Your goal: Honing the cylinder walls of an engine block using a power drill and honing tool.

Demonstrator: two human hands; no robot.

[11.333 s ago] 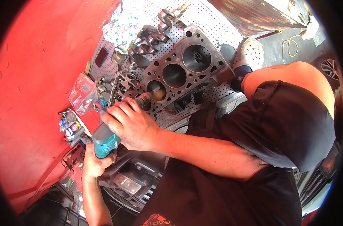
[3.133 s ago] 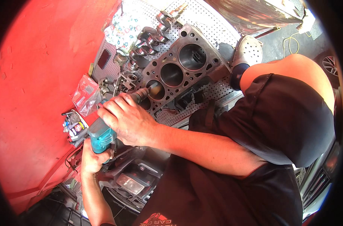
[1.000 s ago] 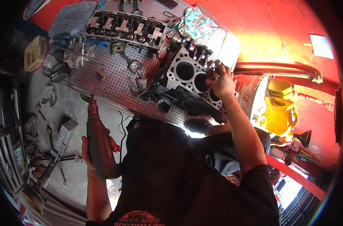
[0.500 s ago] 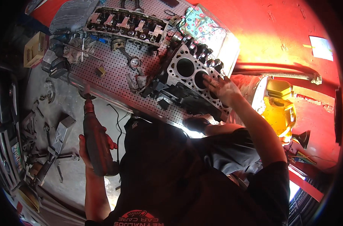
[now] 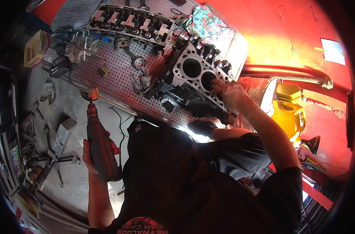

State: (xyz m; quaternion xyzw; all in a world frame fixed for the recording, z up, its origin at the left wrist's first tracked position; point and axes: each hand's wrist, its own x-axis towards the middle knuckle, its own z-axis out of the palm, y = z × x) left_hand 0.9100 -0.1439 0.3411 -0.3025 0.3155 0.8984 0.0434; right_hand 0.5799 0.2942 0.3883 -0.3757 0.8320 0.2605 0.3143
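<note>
My left hand (image 5: 89, 158) is wrapped round the grip of a dark power drill (image 5: 101, 144), held out beside the bench's near edge. At the end of its chuck, an orange flap wheel (image 5: 93, 94) points away from me. To the right, an engine block (image 5: 185, 80) rests on the bench with its round cylinder bores facing up. My right hand (image 5: 234, 95) lies on the block's flat top face, fingers stretched out at the rim of a bore; it holds nothing. A black cord (image 5: 122, 132) hangs beside the drill.
A cylinder head (image 5: 131, 24) sits at the far side of the perforated metal bench (image 5: 89, 74), near a piston with connecting rod (image 5: 132, 54). A crankshaft (image 5: 206, 50) lies behind the block. Yellow jugs (image 5: 287, 117) stand at right; a metal stand (image 5: 62, 136) is on the floor at left.
The flap wheel, smeared before, now shows sharply. My right hand has shifted slightly on the block, its fingers closer together. The left hand keeps its hold on the drill.
</note>
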